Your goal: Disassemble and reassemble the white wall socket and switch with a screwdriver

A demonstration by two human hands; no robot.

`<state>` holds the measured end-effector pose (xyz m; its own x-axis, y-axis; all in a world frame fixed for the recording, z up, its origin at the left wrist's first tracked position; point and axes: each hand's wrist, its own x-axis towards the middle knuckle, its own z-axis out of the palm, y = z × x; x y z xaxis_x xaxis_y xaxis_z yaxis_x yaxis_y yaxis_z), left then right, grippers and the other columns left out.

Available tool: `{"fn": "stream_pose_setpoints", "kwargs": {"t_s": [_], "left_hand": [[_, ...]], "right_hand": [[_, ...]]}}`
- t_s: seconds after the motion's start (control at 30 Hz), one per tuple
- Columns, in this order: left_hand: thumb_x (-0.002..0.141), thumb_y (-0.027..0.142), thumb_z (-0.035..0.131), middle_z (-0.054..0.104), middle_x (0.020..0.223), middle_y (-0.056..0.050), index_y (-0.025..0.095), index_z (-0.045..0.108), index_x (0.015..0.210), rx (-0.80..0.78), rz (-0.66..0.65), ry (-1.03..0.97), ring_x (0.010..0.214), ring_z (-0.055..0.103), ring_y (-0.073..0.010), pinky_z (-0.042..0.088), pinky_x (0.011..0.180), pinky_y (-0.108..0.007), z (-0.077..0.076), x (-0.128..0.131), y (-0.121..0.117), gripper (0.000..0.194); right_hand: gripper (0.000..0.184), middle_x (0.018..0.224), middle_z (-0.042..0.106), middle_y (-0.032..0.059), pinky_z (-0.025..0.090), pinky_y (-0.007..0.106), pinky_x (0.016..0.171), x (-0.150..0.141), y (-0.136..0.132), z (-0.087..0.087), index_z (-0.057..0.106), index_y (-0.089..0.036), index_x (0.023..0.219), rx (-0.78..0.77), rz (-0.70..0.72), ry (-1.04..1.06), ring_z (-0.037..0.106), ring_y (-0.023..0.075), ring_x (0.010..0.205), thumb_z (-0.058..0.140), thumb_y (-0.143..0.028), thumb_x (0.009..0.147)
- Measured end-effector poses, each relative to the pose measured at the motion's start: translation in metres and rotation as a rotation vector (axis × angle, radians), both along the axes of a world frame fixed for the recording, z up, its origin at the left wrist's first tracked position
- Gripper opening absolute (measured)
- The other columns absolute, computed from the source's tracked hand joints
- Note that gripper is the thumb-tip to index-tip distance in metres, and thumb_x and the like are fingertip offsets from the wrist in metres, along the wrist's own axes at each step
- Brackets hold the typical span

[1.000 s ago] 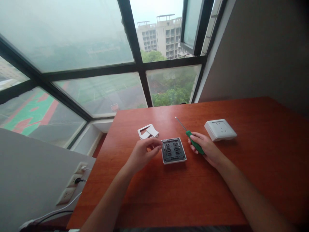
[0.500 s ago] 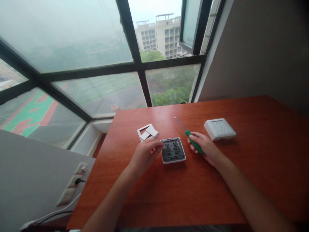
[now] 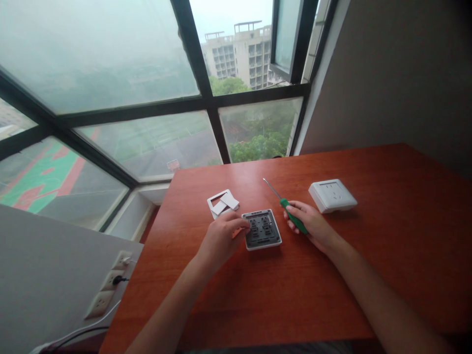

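Note:
A wall switch (image 3: pixel 262 230) lies on the table, its dark inner mechanism facing up inside a white rim. At its left edge is my left hand (image 3: pixel 224 236), thumb and fingertips pinched together over the dark part. Whatever sits between those fingertips is too small to make out. My right hand (image 3: pixel 308 221) is wrapped around the green handle of a screwdriver (image 3: pixel 291 214), whose shaft points up and away to the left, apart from the switch. Behind my left hand lies a white cover frame (image 3: pixel 214 201), with white switch plates (image 3: pixel 229 200) resting on it.
Toward the right of the reddish-brown wooden table (image 3: pixel 236 300) sits a white socket box (image 3: pixel 333 195). Large windows with dark frames rise behind the table. Wall sockets (image 3: pixel 112 280) with plugs and cables are at the lower left.
My left fingertips have lowered slightly at the switch's left side. The right hand keeps its hold on the screwdriver. The whole view has shifted a little.

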<state>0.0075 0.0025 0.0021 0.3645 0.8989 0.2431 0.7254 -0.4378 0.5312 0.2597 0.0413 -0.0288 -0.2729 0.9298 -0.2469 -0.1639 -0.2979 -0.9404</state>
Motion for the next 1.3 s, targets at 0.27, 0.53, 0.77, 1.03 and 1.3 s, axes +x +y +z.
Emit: {"fn": "stream_pose_setpoints", "kwargs": {"t_s": [0.27, 0.53, 0.77, 1.03, 1.3], "left_hand": [[0.087, 0.013, 0.059, 0.065, 0.092, -0.005, 0.02, 0.069, 0.091, -0.045, -0.001, -0.047, 0.08, 0.063, -0.0166, 0.049, 0.071, -0.027, -0.001, 0.0, -0.001, 0.013], [0.085, 0.011, 0.059, 0.065, 0.09, -0.003, 0.021, 0.068, 0.089, -0.06, -0.01, -0.086, 0.078, 0.061, -0.0154, 0.047, 0.068, -0.026, -0.001, 0.0, -0.001, 0.014], [0.085, 0.013, 0.058, 0.063, 0.087, -0.003, 0.02, 0.066, 0.088, -0.1, 0.039, -0.095, 0.075, 0.058, -0.0146, 0.045, 0.066, -0.025, 0.001, 0.001, -0.002, 0.012], [0.086, 0.022, 0.06, 0.06, 0.086, -0.002, 0.019, 0.062, 0.096, -0.194, 0.189, -0.267, 0.069, 0.055, -0.0125, 0.043, 0.061, -0.023, -0.01, 0.002, 0.003, 0.011], [0.081, 0.023, 0.064, 0.06, 0.095, -0.004, 0.019, 0.062, 0.106, -0.289, 0.209, -0.372, 0.069, 0.054, -0.0113, 0.044, 0.061, -0.023, -0.023, 0.002, 0.007, 0.025]], "right_hand": [[0.031, 0.075, 0.058, -0.0014, 0.034, 0.021, 0.042, 0.0, 0.001, -0.004, 0.058, -0.018, 0.086, -0.002, -0.005, -0.004, 0.049, 0.0077, 0.052, 0.068, -0.046, 0.077], [0.03, 0.075, 0.058, -0.0016, 0.034, 0.021, 0.042, 0.0, 0.001, -0.003, 0.059, -0.018, 0.088, 0.002, -0.006, -0.005, 0.05, 0.0076, 0.052, 0.067, -0.045, 0.078], [0.03, 0.076, 0.058, -0.0014, 0.034, 0.02, 0.042, 0.0, 0.001, -0.004, 0.059, -0.018, 0.089, 0.011, 0.004, 0.008, 0.049, 0.0072, 0.052, 0.066, -0.045, 0.079], [0.03, 0.076, 0.058, -0.0015, 0.033, 0.02, 0.042, 0.0, 0.001, -0.004, 0.059, -0.018, 0.089, 0.006, -0.004, -0.008, 0.049, 0.0077, 0.052, 0.067, -0.046, 0.078], [0.029, 0.075, 0.058, -0.001, 0.034, 0.02, 0.042, 0.0, 0.0, -0.002, 0.059, -0.018, 0.089, 0.011, 0.005, -0.01, 0.049, 0.0074, 0.052, 0.066, -0.045, 0.079]]}}
